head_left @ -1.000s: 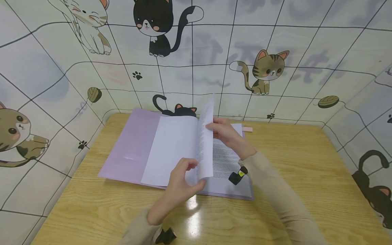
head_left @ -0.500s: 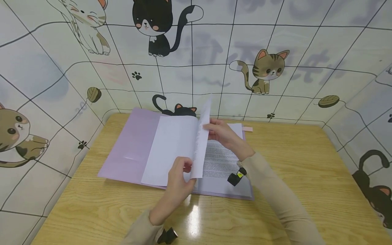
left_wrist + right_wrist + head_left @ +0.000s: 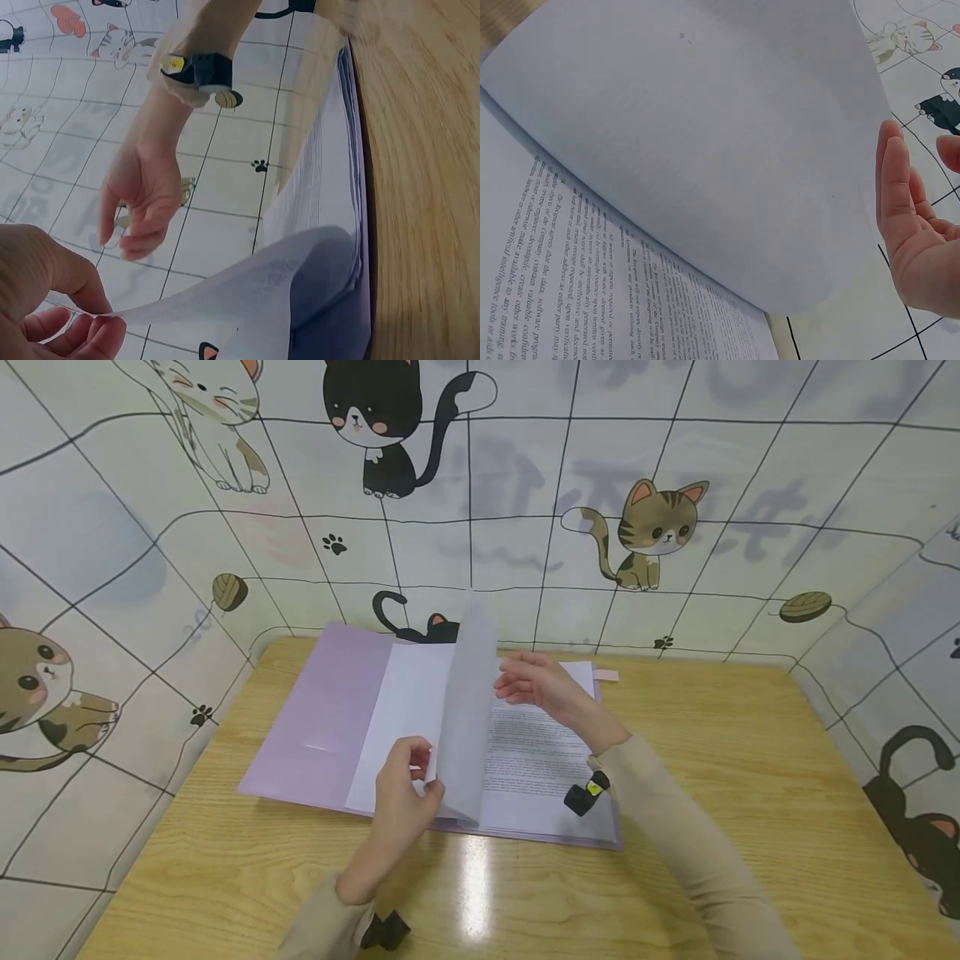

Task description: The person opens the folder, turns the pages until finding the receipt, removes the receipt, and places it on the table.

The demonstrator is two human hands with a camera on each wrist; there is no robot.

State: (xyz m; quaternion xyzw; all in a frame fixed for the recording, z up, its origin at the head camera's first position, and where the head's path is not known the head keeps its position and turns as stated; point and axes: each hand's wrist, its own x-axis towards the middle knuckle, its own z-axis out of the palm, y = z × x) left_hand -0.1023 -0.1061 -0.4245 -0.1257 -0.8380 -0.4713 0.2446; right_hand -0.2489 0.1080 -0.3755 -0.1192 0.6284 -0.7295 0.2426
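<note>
A lilac folder (image 3: 307,727) lies spread on the table with printed pages (image 3: 536,752) inside. One sheet of paper (image 3: 467,718) stands raised and curved over the fold, its blank back toward the right. My left hand (image 3: 402,793) pinches the free edge of this sheet near its lower corner, thumb against fingers, as the left wrist view also shows. Just right of the sheet, my right hand (image 3: 543,693) hovers over the printed page with loosely bent fingers and nothing in them. In the right wrist view, the right hand's fingers (image 3: 896,180) are beside the sheet's edge.
The wooden table (image 3: 720,777) meets a wall covering (image 3: 510,543) with cartoon cats right behind the folder. A pink tab (image 3: 606,677) sticks out at the folder's upper right. Each wrist wears a small black camera (image 3: 581,797).
The raised sheet has swung left, drawn by my left hand, which moved left and now pinches its edge. My right hand has let go of the sheet and stays near its earlier place.
</note>
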